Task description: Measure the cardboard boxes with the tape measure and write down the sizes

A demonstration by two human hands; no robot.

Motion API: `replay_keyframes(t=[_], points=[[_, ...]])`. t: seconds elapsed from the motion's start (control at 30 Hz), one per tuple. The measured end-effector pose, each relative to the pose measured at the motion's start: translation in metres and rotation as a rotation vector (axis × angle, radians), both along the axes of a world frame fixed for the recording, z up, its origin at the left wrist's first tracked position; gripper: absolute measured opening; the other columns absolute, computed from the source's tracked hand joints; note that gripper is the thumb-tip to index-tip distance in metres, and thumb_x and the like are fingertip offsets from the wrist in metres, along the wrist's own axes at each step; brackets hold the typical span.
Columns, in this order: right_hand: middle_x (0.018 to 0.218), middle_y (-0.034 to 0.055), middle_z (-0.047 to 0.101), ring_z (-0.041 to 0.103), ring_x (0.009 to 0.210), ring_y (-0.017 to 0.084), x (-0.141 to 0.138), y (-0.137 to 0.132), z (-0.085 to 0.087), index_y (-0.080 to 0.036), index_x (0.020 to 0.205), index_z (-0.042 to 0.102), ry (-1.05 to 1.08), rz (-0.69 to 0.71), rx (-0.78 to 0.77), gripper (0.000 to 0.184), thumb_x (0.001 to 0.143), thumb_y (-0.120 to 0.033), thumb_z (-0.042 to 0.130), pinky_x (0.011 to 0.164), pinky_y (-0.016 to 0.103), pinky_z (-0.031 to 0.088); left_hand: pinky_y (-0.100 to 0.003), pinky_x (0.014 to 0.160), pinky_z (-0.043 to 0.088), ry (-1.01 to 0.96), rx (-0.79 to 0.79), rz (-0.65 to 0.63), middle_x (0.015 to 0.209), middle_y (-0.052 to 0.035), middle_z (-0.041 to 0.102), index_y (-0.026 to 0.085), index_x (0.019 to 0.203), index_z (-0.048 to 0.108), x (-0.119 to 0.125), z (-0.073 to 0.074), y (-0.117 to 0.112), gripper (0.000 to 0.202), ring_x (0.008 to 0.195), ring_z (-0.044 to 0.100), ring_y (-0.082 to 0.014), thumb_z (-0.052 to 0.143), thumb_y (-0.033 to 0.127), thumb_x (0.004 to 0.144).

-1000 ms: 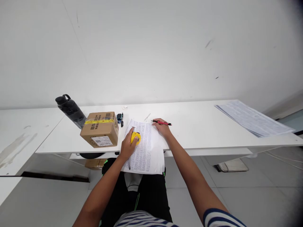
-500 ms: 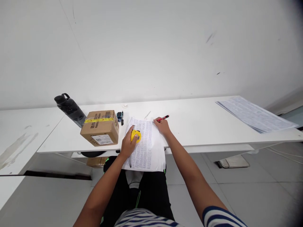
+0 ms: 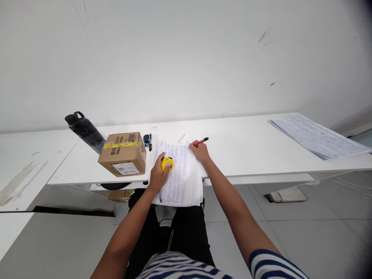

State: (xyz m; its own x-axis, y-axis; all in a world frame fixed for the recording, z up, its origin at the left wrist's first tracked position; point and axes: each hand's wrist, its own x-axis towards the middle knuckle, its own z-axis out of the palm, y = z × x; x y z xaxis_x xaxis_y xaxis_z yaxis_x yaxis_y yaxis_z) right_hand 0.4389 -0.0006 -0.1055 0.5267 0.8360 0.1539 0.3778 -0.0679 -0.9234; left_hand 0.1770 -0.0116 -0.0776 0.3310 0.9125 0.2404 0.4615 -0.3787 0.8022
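Note:
A written sheet of paper (image 3: 180,182) lies on the white desk, its near end hanging over the front edge above my lap. My left hand (image 3: 158,174) is closed around a yellow tape measure (image 3: 167,165) on the left part of the sheet. A dark wrist strap (image 3: 160,195) dangles below that hand. At the sheet's far right corner, my right hand (image 3: 200,152) grips a red pen (image 3: 201,142) with a black end pointing up and right. Its tip is down by the paper, hidden by the fingers.
Left of the paper stands a taped cardboard box (image 3: 123,155), with a dark bottle (image 3: 85,131) behind it. A small blue-black item (image 3: 147,139) and a black marker (image 3: 150,143) lie beside the box. Stacked printed sheets (image 3: 316,135) rest at the desk's right end. The wall (image 3: 186,58) borders the back.
The camera view has shifted slightly. Both hands stay at nearly the same places on the paper, still holding the tape measure and the pen.

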Motion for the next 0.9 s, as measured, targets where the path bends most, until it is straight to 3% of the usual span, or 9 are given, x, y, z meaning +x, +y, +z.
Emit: replay_keyframes(t=[0.37,0.57,0.73,0.9], points=[[0.057,-0.0027,0.052,0.047,0.058,0.015,-0.001,0.000,0.001,-0.021,0.069,0.059,-0.003,-0.032,0.009,0.023,0.077,-0.042,0.056,0.059,0.029,0.037,-0.040,0.089,0.052,-0.024,0.001,0.050,0.124,-0.0128,0.062,0.020,0.133,0.044,0.001,-0.011,0.002,0.052,0.107,0.065,-0.0257,0.055,0.045,0.089],[0.058,-0.0026,0.053,0.048,0.059,0.015,0.000,0.000,0.001,-0.021,0.067,0.059,-0.016,-0.014,0.012,0.021,0.075,-0.040,0.056,0.060,0.029,0.037,-0.041,0.097,0.050,-0.002,0.002,0.015,0.134,-0.0123,0.060,0.022,0.143,0.042,0.001,-0.005,0.001,0.057,0.115,0.063,-0.0269,0.052,0.044,0.091],[0.058,-0.0026,0.052,0.047,0.059,0.015,-0.001,-0.001,0.002,-0.020,0.067,0.059,-0.007,-0.013,0.015,0.022,0.075,-0.041,0.055,0.060,0.028,0.037,-0.041,0.111,0.041,0.011,0.049,-0.035,0.151,-0.0095,0.047,0.023,0.150,0.037,0.001,-0.001,0.000,0.059,0.135,0.049,-0.0266,0.048,0.041,0.094],[0.058,-0.0029,0.050,0.044,0.057,0.014,0.000,-0.002,0.000,-0.020,0.070,0.059,-0.010,-0.030,0.023,0.024,0.077,-0.043,0.054,0.059,0.028,0.036,-0.040,0.113,0.039,0.014,0.051,-0.048,0.153,-0.0090,0.045,0.022,0.150,0.037,0.001,-0.001,0.001,0.059,0.138,0.046,-0.0259,0.047,0.040,0.095]])
